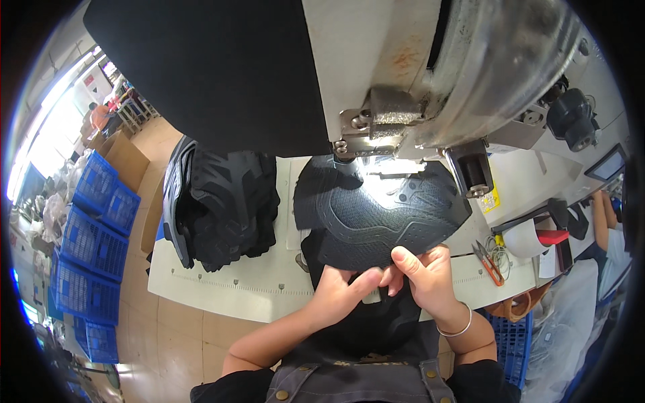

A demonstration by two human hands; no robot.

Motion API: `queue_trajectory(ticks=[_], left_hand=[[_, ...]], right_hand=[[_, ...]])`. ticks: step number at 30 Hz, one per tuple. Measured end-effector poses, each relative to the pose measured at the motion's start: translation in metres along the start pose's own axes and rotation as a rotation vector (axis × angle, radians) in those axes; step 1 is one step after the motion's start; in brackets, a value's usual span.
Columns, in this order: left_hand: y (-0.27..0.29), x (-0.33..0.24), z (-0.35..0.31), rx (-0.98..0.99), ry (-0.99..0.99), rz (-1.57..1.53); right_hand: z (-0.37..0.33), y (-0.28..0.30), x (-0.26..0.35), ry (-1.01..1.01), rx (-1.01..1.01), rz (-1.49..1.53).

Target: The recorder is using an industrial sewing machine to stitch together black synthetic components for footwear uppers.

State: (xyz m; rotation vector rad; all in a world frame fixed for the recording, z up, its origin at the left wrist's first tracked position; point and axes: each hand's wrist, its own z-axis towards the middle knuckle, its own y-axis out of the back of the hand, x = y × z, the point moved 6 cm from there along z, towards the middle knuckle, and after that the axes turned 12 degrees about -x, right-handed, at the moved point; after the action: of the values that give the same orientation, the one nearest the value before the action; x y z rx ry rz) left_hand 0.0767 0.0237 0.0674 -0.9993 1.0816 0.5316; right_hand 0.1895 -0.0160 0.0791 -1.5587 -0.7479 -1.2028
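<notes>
A black textured shoe upper (363, 221) lies spread under the lit needle area of a sewing machine (383, 127). My right hand (426, 279) pinches its near edge, thumb on top and fingers curled below. Close beside it, my left hand (346, 292) is closed at the same edge, its fingers partly hidden under the material and its thumb pointing toward the right hand. More dark material hangs below the upper, between my hands and my apron. To the left on the table sits a stack of black shoe uppers (228, 208).
Orange-handled thread snips (489, 265) lie on the white table (222, 295) at right, near a coil of thread. Blue plastic crates (91, 245) stand on the floor at left, beside cardboard. Another person's arm (603, 218) shows at far right; someone else is in the distance.
</notes>
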Motion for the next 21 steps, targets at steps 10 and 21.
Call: queue_trajectory(ticks=[10, 21], left_hand=[[0.009, -0.012, 0.016, -0.307, 0.068, 0.065], [0.011, -0.015, 0.024, -0.298, 0.052, 0.072]], right_hand=[[-0.005, 0.035, 0.068, 0.896, -0.22, -0.74], [0.052, 0.05, 0.063, 0.439, -0.114, -0.387]])
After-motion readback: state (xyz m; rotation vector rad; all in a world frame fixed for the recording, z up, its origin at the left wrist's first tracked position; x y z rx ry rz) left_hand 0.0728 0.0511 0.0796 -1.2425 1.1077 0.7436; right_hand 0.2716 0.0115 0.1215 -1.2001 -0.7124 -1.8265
